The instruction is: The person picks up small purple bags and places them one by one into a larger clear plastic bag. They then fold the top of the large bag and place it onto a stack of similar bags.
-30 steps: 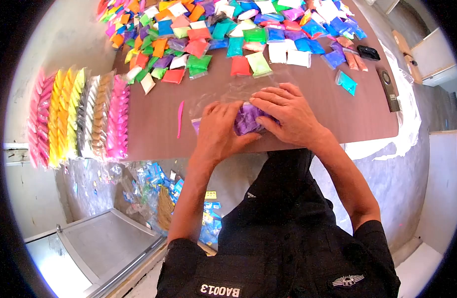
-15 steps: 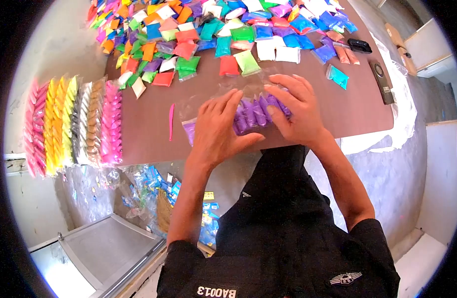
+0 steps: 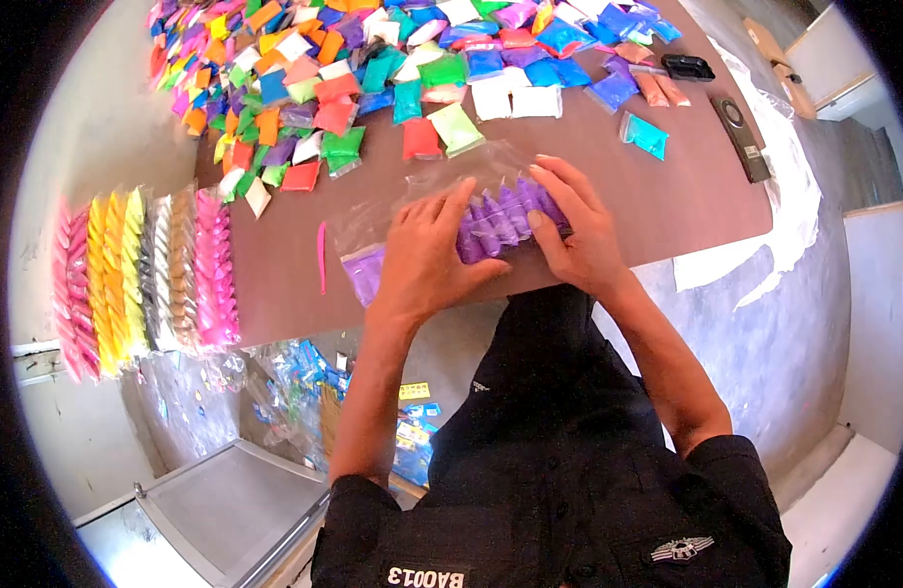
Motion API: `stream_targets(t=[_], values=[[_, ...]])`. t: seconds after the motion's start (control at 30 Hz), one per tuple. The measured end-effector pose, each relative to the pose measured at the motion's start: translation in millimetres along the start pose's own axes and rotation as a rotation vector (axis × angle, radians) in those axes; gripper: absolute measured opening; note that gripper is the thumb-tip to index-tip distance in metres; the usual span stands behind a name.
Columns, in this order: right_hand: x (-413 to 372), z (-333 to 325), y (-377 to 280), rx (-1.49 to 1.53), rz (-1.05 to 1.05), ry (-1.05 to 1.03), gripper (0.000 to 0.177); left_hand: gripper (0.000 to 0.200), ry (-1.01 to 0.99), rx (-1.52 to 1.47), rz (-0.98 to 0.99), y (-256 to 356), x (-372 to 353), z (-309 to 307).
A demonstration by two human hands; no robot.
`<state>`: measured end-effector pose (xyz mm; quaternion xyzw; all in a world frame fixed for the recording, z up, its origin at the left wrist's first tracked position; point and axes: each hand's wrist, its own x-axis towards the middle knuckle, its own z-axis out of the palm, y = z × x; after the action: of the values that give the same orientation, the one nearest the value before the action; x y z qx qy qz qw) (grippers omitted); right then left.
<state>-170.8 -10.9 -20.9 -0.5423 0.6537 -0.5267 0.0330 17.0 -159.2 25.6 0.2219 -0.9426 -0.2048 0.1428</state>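
A clear plastic bag [image 3: 373,220] holding a row of purple powder packets [image 3: 501,220] lies near the front edge of the brown table [image 3: 657,206]. My left hand [image 3: 427,260] lies flat over the bag's left half, fingers spread onto the packets. My right hand [image 3: 574,220] grips the right end of the purple row, thumb and fingers curled around it. One purple packet [image 3: 363,269] shows at the bag's left end, beside my left hand.
Many loose coloured packets [image 3: 373,69] cover the far side of the table. A thin pink strip [image 3: 321,257] lies left of the bag. Filled bags in pink, yellow, grey and brown [image 3: 143,269] line up at the left. Two dark devices [image 3: 738,132] lie at the right edge.
The purple packets, bunched under both hands a second ago, are now spread in a row inside the clear bag. Both hands have shifted apart along the bag.
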Motion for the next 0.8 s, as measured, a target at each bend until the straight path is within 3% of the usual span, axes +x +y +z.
stream_targets(t=[0.03, 0.17, 0.33, 0.4, 0.47, 0.53, 0.6, 0.67, 0.73, 0.8], values=[[0, 0, 0, -0.002, 0.003, 0.003, 0.048, 0.099, 0.090, 0.037, 0.040, 3, 1, 1], [-2, 1, 6, 0.062, 0.054, 0.044, 0.044, 0.093, 0.092, 0.026, 0.065, 10, 6, 5], [-3, 5, 27, 0.159, 0.146, 0.072, 0.036, 0.082, -0.062, -0.003, 0.052, 6, 11, 5], [-2, 7, 30, 0.298, 0.280, 0.094, 0.030, 0.083, -0.071, -0.007, 0.047, 5, 12, 4], [-3, 6, 30, 0.267, 0.285, 0.098, 0.028, 0.084, -0.083, -0.015, 0.047, 10, 13, 4], [-1, 4, 25, 0.234, 0.295, 0.099, 0.027, 0.085, 0.065, 0.030, 0.053, 23, 14, 3], [0, 1, 20, 0.270, 0.354, 0.046, 0.025, 0.087, 0.078, 0.042, 0.074, 29, 20, 6], [1, 0, 20, 0.266, 0.364, 0.027, 0.024, 0.089, 0.094, 0.056, 0.097, 31, 24, 10], [3, 0, 19, 0.260, 0.376, 0.012, 0.023, 0.089, -0.036, 0.062, 0.079, 31, 26, 17], [4, 0, 20, 0.184, 0.240, 0.064, 0.022, 0.089, -0.065, 0.055, 0.081, 27, 28, 17]])
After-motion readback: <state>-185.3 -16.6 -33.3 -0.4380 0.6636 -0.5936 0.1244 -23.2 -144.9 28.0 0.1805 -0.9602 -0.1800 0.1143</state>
